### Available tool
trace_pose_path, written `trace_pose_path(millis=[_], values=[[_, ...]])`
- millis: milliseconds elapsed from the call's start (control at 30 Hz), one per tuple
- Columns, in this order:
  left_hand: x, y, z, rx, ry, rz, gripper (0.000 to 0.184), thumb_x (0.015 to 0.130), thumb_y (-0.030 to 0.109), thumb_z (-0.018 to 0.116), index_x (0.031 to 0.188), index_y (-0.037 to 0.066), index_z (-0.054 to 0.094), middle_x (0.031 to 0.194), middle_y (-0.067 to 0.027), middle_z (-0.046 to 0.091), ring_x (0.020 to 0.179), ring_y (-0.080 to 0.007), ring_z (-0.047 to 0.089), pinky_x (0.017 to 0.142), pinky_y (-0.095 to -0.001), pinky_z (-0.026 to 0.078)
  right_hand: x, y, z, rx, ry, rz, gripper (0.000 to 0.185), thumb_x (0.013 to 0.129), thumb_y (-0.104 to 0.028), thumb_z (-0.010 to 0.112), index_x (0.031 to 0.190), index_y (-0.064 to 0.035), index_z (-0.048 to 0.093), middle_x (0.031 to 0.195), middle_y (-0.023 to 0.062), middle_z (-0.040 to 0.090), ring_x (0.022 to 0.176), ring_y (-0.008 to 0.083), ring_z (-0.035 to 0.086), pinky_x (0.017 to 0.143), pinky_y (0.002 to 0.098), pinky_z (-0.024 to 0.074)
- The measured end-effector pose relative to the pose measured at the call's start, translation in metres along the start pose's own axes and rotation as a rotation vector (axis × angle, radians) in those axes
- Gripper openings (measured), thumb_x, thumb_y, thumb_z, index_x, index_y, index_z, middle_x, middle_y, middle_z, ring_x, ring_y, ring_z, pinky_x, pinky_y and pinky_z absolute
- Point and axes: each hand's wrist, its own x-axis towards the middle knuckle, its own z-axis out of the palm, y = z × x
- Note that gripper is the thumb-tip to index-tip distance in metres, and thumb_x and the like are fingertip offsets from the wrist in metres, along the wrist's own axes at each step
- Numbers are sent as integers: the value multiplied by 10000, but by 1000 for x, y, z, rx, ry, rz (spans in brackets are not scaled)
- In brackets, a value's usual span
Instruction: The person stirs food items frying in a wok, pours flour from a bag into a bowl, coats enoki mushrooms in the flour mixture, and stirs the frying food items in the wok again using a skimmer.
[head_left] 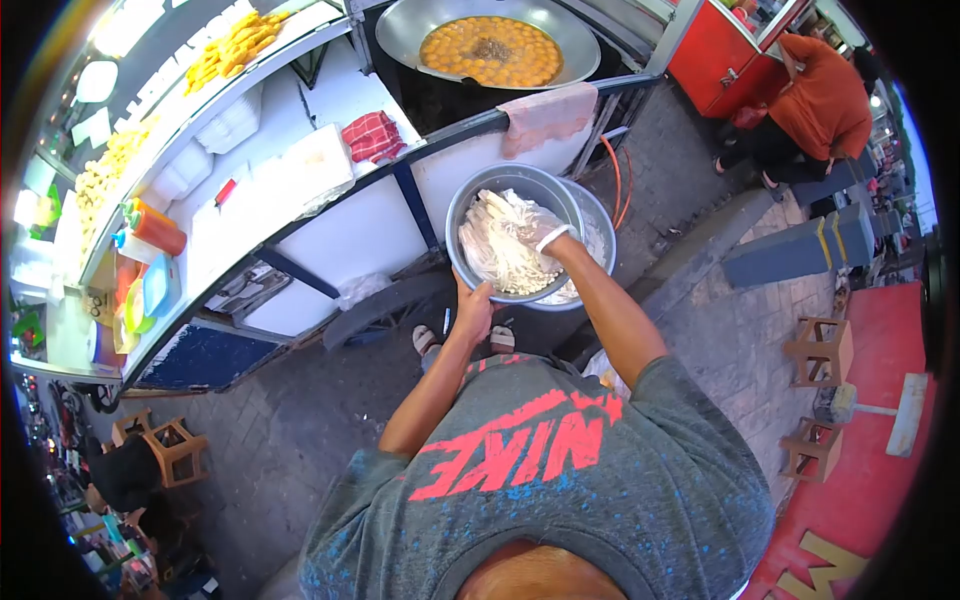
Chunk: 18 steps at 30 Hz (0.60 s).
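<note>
My left hand [473, 308] grips the near left rim of a grey basin [577, 205], fingers wrapped round its edge. Pale, flour-dusted strips [490, 245] fill the basin. Wearing a clear glove with a white band at the wrist, my right hand [538, 233] reaches into the basin from the right and touches the strips. Its fingers are hidden among them. A second grey basin [603, 215] with white flour sits beneath and to the right of the first.
Ahead is a wide metal pan [400, 40] with orange-brown pieces frying in oil. The cart counter [265, 190] on the left carries a red checked cloth [373, 136], sauce bottles [155, 227] and fried food. A pink cloth [548, 120] hangs at the cart edge. A person in orange [822, 100] bends at the right.
</note>
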Motion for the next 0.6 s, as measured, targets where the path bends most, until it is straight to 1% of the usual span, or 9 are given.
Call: trace_pose_path(millis=[33,133,167,267,300,400,433,500,600], values=[[1,-2,1,18,16,-10,670,740,-67,384,1355,125,200,1252,-186,460,996,-316,606,703,-431,585,3,-4,3,-103,-23,-2,569,910,-360,464,1419,-147,325,1445,101,345,1313,272,333,1091,364,227],[2,0,-2,-48,59,-55,663,747,-65,383,1356,116,194,1233,-190,470,983,-321,610,704,-436,585,2,-5,7,218,-87,45,576,899,-346,496,1415,-148,334,1448,108,337,1317,282,327,1094,360,224],[2,1,-4,-48,54,-62,662,756,-62,388,1360,109,179,1213,-183,479,987,-321,607,709,-438,584,3,-5,6,230,-68,48,633,848,-420,547,1392,-146,373,1425,131,362,1300,318,342,1094,381,231],[5,-1,-6,-41,58,-79,673,756,-64,388,1363,127,173,1210,-170,475,1000,-311,600,713,-438,583,10,-73,-17,-315,-5,217,622,802,-404,583,1340,-126,439,1378,148,420,1258,309,405,1070,385,285],[6,-5,-5,-31,59,-60,677,752,-66,387,1363,134,174,1217,-167,468,1005,-308,597,714,-439,583,9,-61,0,-327,124,176,575,813,-441,533,1292,-126,494,1352,140,451,1244,302,424,1075,385,282],[4,-14,-8,-4,45,-15,701,752,-72,387,1369,171,162,1246,-153,436,1028,-292,581,727,-438,580,15,-106,-15,-615,-120,83,533,847,-451,451,1268,-131,518,1334,123,471,1236,301,426,1082,379,272],[3,-16,-9,-3,27,-3,716,758,-75,391,1374,195,147,1261,-146,417,1040,-282,571,739,-436,577,19,-66,18,-540,21,49,514,878,-443,384,1257,-130,529,1338,98,473,1246,298,411,1095,374,251],[2,-19,-11,-10,11,9,746,753,-88,388,1380,226,135,1296,-133,371,1079,-277,544,742,-422,578,13,-58,29,-522,74,42,511,884,-439,381,1268,-132,520,1359,90,454,1261,292,393,1101,374,243],[2,-23,-10,-11,15,57,761,742,-91,380,1382,230,124,1300,-139,369,1082,-291,542,731,-437,580,12,-37,45,-452,98,87,529,888,-460,390,1295,-139,495,1407,74,398,1281,291,368,1111,368,227]])
